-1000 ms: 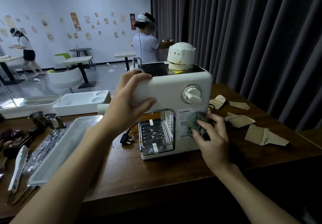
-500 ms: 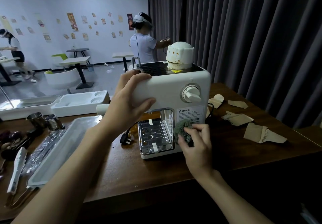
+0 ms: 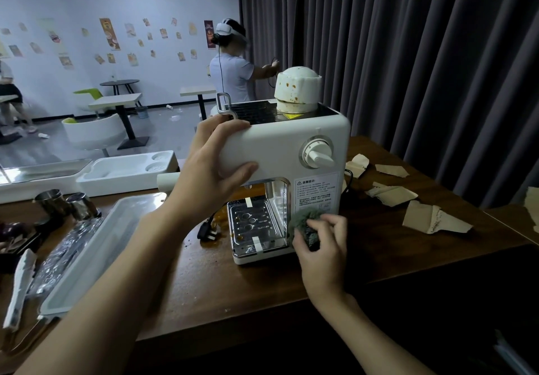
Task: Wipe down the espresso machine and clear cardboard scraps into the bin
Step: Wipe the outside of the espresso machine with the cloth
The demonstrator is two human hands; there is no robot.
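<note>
Green cloth (image 3: 306,224) bunched in my right hand (image 3: 320,246) scrubs the espresso machine (image 3: 280,152); my left hand (image 3: 213,167) clamps its top corner, so I should press firmly without sliding it.

White boxy espresso machine (image 3: 280,152): stood on brown wooden table (image 3: 262,293). White domed lid (image 3: 297,88): set on its top. Grey-green fuzzy cloth (image 3: 304,220): pressed against its lower front. Long white plastic tray (image 3: 96,246): laid to its left. Torn tan cardboard scraps (image 3: 428,220): scattered on the table to its right.
</note>
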